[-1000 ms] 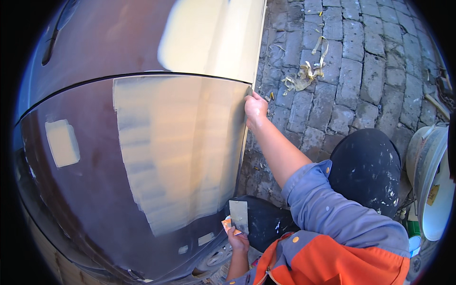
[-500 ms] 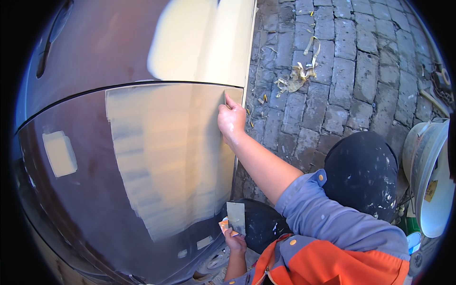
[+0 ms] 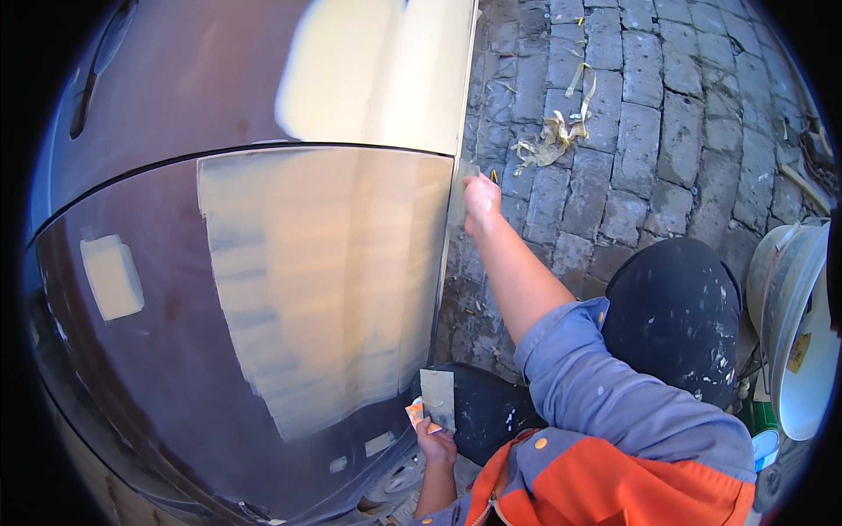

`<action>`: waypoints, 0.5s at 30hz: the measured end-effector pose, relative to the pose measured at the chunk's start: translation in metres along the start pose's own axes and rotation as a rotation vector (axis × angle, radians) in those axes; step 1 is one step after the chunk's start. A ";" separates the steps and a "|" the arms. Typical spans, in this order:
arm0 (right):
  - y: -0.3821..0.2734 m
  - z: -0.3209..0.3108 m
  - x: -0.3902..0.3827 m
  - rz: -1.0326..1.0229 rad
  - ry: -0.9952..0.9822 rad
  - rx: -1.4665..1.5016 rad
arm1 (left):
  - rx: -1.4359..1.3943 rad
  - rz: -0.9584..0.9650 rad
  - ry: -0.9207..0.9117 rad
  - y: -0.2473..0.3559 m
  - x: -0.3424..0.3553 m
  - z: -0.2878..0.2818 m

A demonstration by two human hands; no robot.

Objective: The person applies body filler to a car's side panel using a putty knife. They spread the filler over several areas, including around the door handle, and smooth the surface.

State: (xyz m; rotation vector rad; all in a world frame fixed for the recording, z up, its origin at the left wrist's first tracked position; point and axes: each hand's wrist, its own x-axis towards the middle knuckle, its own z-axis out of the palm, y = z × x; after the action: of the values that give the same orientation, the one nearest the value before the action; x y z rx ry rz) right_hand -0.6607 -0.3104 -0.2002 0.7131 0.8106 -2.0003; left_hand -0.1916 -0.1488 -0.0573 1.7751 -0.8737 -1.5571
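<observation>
A brown vehicle body panel [image 3: 167, 368] fills the left, with a broad cream filler patch [image 3: 316, 289] across its right part. Just off the panel's right edge is my right hand [image 3: 482, 203], its fingers closed on a small, thin scraper [image 3: 471, 168] that is mostly hidden. Lower down, close to my knee, my left hand [image 3: 436, 447] grips a flat, rectangular greyish putty board [image 3: 437, 396]. An orange-and-white piece [image 3: 419, 415] is held beside the board; its kind is unclear.
Grey paving bricks [image 3: 631, 140] cover the ground at right, with crumpled masking tape [image 3: 553, 145] on them. A white bucket [image 3: 785, 272] and a large white basin [image 3: 811, 368] stand at far right. A green can [image 3: 759, 416] is below them. My dark-trousered knee [image 3: 675, 324] is bent nearby.
My right hand has moved right, off the filler patch's upper right corner and past the panel's edge. My left hand stays in place with the putty board.
</observation>
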 end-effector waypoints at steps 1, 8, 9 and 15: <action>-0.002 0.001 0.002 -0.003 -0.003 -0.014 | 0.001 0.001 -0.014 0.002 -0.001 0.002; -0.016 0.011 -0.014 0.019 0.034 -0.010 | -0.029 0.012 0.020 0.003 -0.005 0.011; -0.016 0.015 -0.016 0.022 0.084 0.014 | -0.033 0.012 0.024 0.004 -0.006 0.015; -0.026 0.023 -0.033 0.033 0.146 -0.036 | -0.035 0.011 0.019 0.002 -0.005 0.011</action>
State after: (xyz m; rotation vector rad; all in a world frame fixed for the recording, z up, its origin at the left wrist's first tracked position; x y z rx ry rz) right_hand -0.6707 -0.3004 -0.1546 0.8543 0.9115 -1.9162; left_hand -0.2029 -0.1463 -0.0540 1.7549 -0.8407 -1.5376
